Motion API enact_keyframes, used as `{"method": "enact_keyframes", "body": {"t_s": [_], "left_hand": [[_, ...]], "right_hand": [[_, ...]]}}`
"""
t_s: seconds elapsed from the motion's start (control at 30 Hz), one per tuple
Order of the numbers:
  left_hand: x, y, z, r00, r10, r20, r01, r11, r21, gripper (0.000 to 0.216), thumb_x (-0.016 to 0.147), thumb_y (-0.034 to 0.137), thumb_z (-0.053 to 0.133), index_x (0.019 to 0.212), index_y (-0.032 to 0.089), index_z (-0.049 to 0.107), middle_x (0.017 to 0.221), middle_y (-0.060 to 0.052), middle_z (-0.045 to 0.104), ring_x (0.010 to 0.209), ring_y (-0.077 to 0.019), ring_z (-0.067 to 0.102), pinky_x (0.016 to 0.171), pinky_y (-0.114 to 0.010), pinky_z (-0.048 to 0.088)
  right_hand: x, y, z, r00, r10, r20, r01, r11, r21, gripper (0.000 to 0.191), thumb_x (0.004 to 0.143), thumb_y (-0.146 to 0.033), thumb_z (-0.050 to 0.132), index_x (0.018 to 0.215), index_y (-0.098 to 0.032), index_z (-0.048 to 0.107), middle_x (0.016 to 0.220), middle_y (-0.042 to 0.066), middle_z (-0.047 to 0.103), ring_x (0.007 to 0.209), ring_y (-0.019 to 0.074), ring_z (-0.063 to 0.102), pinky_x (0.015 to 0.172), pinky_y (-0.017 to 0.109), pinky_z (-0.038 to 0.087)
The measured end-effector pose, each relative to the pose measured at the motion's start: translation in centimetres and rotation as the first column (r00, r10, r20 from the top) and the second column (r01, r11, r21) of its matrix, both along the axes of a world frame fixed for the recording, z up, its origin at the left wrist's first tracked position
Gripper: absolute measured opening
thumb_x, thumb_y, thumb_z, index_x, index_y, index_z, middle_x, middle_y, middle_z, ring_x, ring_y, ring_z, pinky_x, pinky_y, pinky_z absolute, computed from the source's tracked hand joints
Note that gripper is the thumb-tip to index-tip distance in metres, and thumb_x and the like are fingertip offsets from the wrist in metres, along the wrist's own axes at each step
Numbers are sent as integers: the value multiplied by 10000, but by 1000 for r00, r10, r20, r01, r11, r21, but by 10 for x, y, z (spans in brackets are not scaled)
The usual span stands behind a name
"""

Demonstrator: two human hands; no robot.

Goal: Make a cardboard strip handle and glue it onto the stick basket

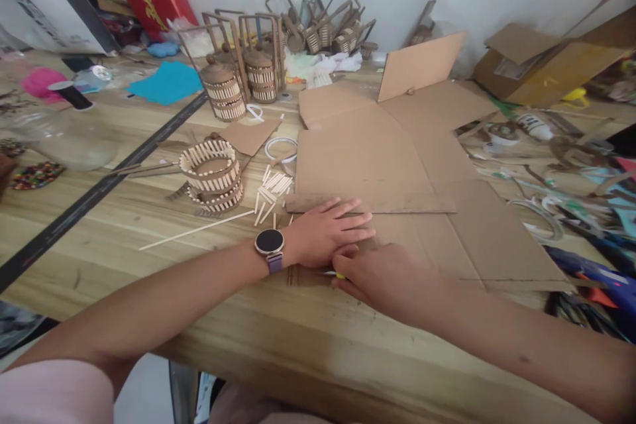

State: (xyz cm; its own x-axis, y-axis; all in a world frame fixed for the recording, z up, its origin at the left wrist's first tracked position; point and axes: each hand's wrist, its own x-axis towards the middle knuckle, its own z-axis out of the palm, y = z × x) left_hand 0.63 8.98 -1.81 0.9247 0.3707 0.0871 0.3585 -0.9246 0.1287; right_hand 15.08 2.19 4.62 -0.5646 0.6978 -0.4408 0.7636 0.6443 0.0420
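Note:
My left hand, with a watch on its wrist, lies flat with fingers spread on the cardboard sheet, close below a narrow cardboard strip. Beside its fingertips and thumb, my right hand is closed around what looks like a utility knife. Only a bit of yellow and a thin pale tip of it show; the rest is hidden in my fingers. The knife is at the sheet's near edge, just under my left palm.
Left of the sheet are a round stick basket, loose short sticks and a white ring of tape. Lidded lantern-like baskets stand behind. A cardboard box is at back right; a blue glue gun lies at right.

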Motion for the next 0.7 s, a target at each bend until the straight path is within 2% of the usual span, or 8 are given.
{"method": "enact_keyframes", "body": {"t_s": [0.13,0.4,0.6,0.7], "left_hand": [[-1,0,1,1000,-3,0,3,1000,-3,438,1011,344,379,1419,204,455,1553,-52,377,1470,-298,230,1176,-492,217],[-2,1,-3,999,-15,47,14,1000,28,429,1007,342,393,1404,199,472,1540,-59,400,1466,-281,248,1170,-471,236],[-2,1,-2,999,-24,22,23,999,37,446,1018,356,343,1416,191,457,1546,-57,389,1468,-293,238,1179,-455,216],[-2,1,-3,999,-22,24,21,999,33,443,1015,344,348,1419,196,452,1549,-55,383,1468,-291,239,1177,-457,218]], "right_hand": [[-2,0,2,998,42,49,-44,999,32,257,962,-311,525,1078,-112,638,797,72,743,681,232,711,426,295,222],[-4,0,2,996,87,38,-90,992,90,181,914,-269,608,978,-103,643,687,60,730,605,197,695,411,290,151],[-4,0,-1,993,109,46,-115,985,132,172,912,-261,605,973,-110,661,647,53,716,557,182,667,404,280,191],[-8,-2,1,993,103,52,-110,983,148,136,882,-180,613,978,-110,679,636,66,711,541,190,660,409,269,248]]}}
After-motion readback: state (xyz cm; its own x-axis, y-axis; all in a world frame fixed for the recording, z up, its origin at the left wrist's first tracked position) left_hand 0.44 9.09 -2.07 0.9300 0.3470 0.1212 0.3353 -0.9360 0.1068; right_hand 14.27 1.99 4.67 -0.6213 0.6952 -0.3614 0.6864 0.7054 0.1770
